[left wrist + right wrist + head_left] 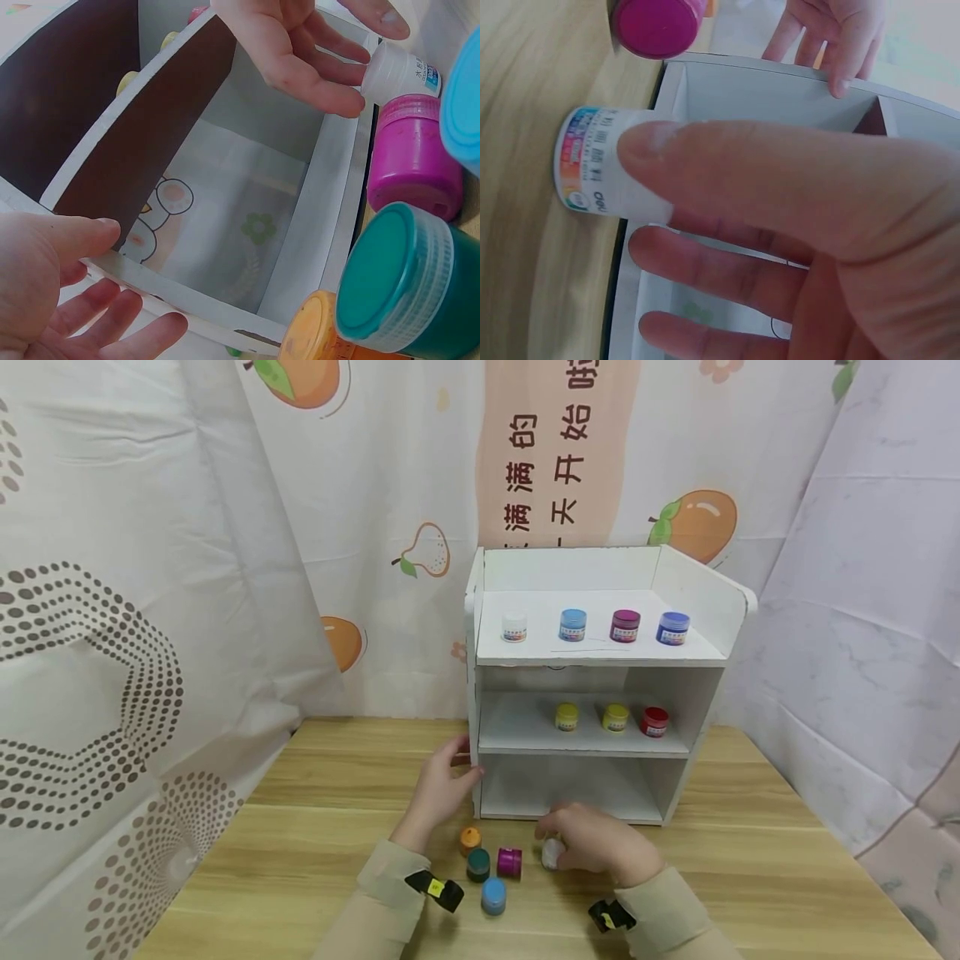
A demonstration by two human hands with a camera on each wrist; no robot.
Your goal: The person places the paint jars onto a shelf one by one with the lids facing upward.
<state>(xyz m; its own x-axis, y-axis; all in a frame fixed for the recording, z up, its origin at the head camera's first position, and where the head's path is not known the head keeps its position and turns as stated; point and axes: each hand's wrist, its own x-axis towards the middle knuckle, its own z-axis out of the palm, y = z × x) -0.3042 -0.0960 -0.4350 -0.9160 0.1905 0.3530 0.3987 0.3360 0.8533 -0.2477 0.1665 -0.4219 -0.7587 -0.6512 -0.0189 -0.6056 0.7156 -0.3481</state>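
Note:
My right hand [596, 843] pinches a small white paint jar [604, 161] between thumb and forefinger, low over the table in front of the shelf. Its other fingers stretch out loosely in the right wrist view. My left hand [444, 785] is at the left side panel of the white shelf unit [476, 693], thumb at the panel's front edge and loosely extended fingers on the outer side. Between the hands are an orange jar [470, 838], a dark green jar [478, 864], a magenta jar [509, 862] lying on its side and a light blue jar [493, 896].
On the top shelf stand a white jar [514, 627], a light blue jar [573, 625], a dark magenta jar [625, 626] and a blue jar [672, 628]. Two yellow jars [567, 717] and a red jar [655, 722] occupy the middle shelf. Patterned curtains surround the wooden table [300, 827].

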